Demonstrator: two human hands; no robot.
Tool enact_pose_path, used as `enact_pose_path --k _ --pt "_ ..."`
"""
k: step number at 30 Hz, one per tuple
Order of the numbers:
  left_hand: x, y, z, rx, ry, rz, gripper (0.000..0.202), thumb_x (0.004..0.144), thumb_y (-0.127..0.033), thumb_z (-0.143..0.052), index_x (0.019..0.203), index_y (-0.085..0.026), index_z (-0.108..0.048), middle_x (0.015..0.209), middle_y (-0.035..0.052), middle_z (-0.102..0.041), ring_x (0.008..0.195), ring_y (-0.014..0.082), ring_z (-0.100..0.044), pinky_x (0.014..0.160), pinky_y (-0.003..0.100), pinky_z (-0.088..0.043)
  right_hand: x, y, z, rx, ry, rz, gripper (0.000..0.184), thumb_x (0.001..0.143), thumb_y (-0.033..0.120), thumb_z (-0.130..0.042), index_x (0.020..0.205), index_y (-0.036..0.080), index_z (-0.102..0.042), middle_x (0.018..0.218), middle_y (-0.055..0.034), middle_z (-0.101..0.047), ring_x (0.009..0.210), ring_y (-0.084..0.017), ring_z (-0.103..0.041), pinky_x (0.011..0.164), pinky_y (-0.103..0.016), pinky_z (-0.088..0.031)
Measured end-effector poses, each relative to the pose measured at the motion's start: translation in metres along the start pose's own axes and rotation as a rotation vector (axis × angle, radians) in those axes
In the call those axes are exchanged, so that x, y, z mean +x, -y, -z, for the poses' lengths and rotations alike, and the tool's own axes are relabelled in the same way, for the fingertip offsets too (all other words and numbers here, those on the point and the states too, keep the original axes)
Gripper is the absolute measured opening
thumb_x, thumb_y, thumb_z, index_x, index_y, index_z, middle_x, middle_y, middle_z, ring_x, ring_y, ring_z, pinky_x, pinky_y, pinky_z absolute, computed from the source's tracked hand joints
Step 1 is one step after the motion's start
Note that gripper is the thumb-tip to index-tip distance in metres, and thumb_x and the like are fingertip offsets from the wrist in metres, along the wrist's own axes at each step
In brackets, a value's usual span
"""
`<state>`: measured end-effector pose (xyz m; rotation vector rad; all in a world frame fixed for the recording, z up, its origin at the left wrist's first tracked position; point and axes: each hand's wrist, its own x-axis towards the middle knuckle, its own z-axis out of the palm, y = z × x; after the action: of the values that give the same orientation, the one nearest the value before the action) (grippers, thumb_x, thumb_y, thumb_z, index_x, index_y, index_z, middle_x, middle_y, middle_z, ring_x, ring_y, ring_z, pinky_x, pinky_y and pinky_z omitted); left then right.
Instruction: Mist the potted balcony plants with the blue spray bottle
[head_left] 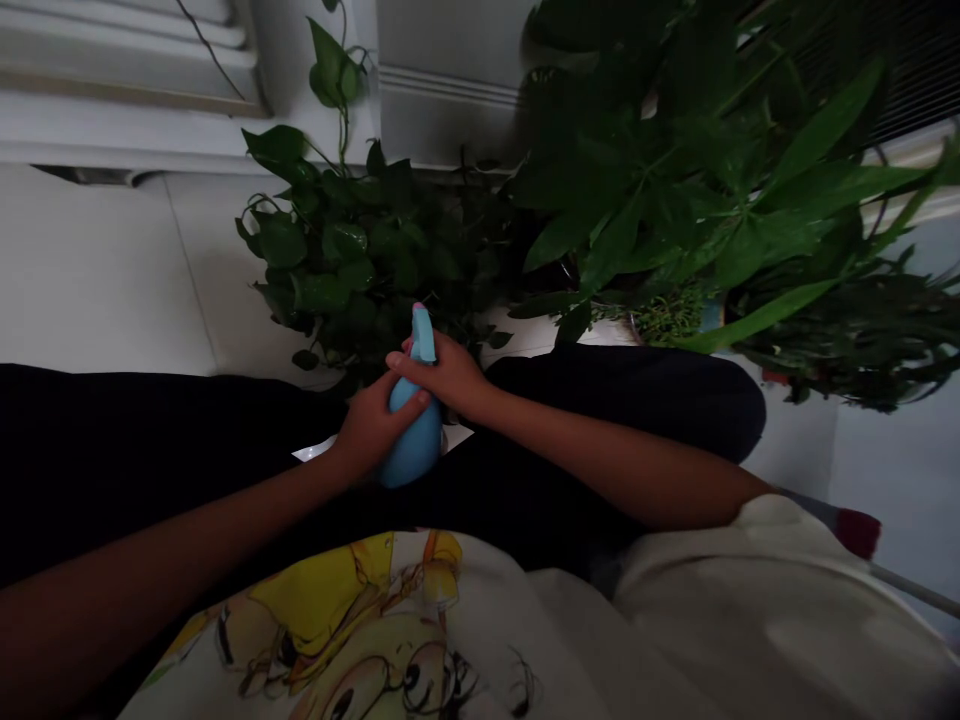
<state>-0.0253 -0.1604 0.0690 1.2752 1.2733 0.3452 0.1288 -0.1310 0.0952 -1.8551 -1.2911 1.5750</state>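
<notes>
Scene viewed from the head camera, looking down, with the frame dim overall. A white louvered panel (112, 60) ran along the top left, beside a plain white wall section (450, 120). Below it lay a pale tile floor (97, 270). A large broad-leaved plant (712, 170) filled the upper right, and a trailing pothos (337, 250) stood left of it, its dark leaves reaching almost to the hands. A small fine-leaved plant (667, 318) showed low between the broad leaves. The seated person's legs, in black trousers (660, 400), crossed the middle of the frame, with a white T-shirt (360, 630) bearing a yellow cartoon print at the bottom edge. Both bare forearms came in from the sides and met over the lap. The left hand (379, 425) was clamped around the body of a light-blue spray bottle (412, 445), fingers (409, 400) curled across its upper part. The right hand (442, 372) was clamped higher, around the bottle's neck, just below the blue sprayer head (422, 335), whose tip showed pink. The two hands touched on the bottle. The bottle stood roughly upright above the trousers, just in front of the pothos, with a small white sheet (311, 452) showing beside its base.
</notes>
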Motion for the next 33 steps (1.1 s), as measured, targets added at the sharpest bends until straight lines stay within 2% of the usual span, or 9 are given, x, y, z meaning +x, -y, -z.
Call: enact_pose_path --k 3,11,14,18,22,26,28,33 --pt "-0.002 -0.005 -0.005 -0.06 0.026 0.002 0.062 0.084 -0.06 -0.054 0.123 -0.013 -0.064 0.113 0.012 -0.073 0.097 0.0315 -0.067 0.085 0.04 -0.052 0.0 -0.002 0.0 0.016 -0.022 -0.031 0.036 0.078 0.055 -0.067 0.086 0.02 -0.06 0.084 -0.001 -0.064 0.08 -0.018 -0.062 0.073 -0.031 -0.049" --pt "0.004 -0.017 -0.01 -0.144 0.012 -0.01 0.061 0.082 -0.06 -0.054 0.118 -0.013 -0.066 0.102 0.0081 -0.073 0.09 0.0271 -0.066 0.08 0.035 -0.051 0.001 0.004 0.006 0.118 -0.078 -0.02 0.031 0.074 0.049 -0.069 0.076 0.02 -0.059 0.073 0.0015 -0.061 0.071 -0.016 -0.06 0.064 -0.028 -0.046" --pt "0.005 -0.019 -0.012 -0.127 0.019 -0.016 0.058 0.083 -0.059 -0.053 0.117 -0.013 -0.066 0.098 0.0075 -0.073 0.087 0.026 -0.066 0.076 0.034 -0.05 0.001 0.006 0.009 0.107 -0.086 -0.02 0.03 0.075 0.048 -0.068 0.073 0.02 -0.058 0.071 0.0011 -0.06 0.071 -0.017 -0.059 0.065 -0.029 -0.046" --pt "0.006 -0.016 -0.011 -0.022 -0.002 0.002 0.058 0.085 -0.06 -0.051 0.112 -0.012 -0.068 0.093 0.009 -0.073 0.082 0.0268 -0.066 0.071 0.035 -0.048 0.003 0.004 0.01 0.13 -0.019 -0.021 0.03 0.075 0.047 -0.069 0.085 0.02 -0.061 0.083 -0.0011 -0.065 0.081 -0.018 -0.063 0.077 -0.032 -0.05" --pt "0.007 -0.013 -0.008 0.121 -0.008 0.015 0.057 0.084 -0.062 -0.051 0.11 -0.014 -0.069 0.091 0.0105 -0.074 0.081 0.0289 -0.066 0.07 0.036 -0.048 0.002 0.003 0.008 0.183 0.009 -0.065 0.044 0.073 0.052 -0.073 0.1 0.02 -0.061 0.099 -0.0042 -0.067 0.094 -0.021 -0.065 0.085 -0.035 -0.052" --pt "0.003 -0.009 -0.01 0.059 0.037 0.029 0.056 0.086 -0.062 -0.05 0.111 -0.016 -0.069 0.095 0.0091 -0.075 0.083 0.0277 -0.067 0.071 0.035 -0.048 -0.002 0.004 0.005 0.111 -0.004 -0.128 0.042 0.079 0.063 -0.065 0.087 0.022 -0.06 0.081 -0.0013 -0.066 0.081 -0.02 -0.065 0.078 -0.034 -0.051" --pt "-0.001 -0.007 -0.013 0.012 0.034 0.045 0.056 0.086 -0.063 -0.05 0.109 -0.015 -0.069 0.096 0.009 -0.075 0.083 0.0272 -0.066 0.071 0.035 -0.048 -0.002 0.005 0.003 0.064 0.0 -0.146 0.041 0.08 0.063 -0.063 0.081 0.022 -0.059 0.074 -0.0007 -0.065 0.075 -0.02 -0.064 0.073 -0.033 -0.05" --pt "-0.005 -0.01 -0.016 -0.016 0.022 0.055 0.056 0.085 -0.061 -0.05 0.108 -0.014 -0.068 0.096 0.0091 -0.074 0.081 0.0263 -0.065 0.069 0.034 -0.045 -0.002 0.012 0.0 -0.064 -0.057 -0.153 0.03 0.083 0.046 -0.059 0.067 0.021 -0.056 0.064 0.0002 -0.061 0.066 -0.018 -0.059 0.066 -0.03 -0.045"
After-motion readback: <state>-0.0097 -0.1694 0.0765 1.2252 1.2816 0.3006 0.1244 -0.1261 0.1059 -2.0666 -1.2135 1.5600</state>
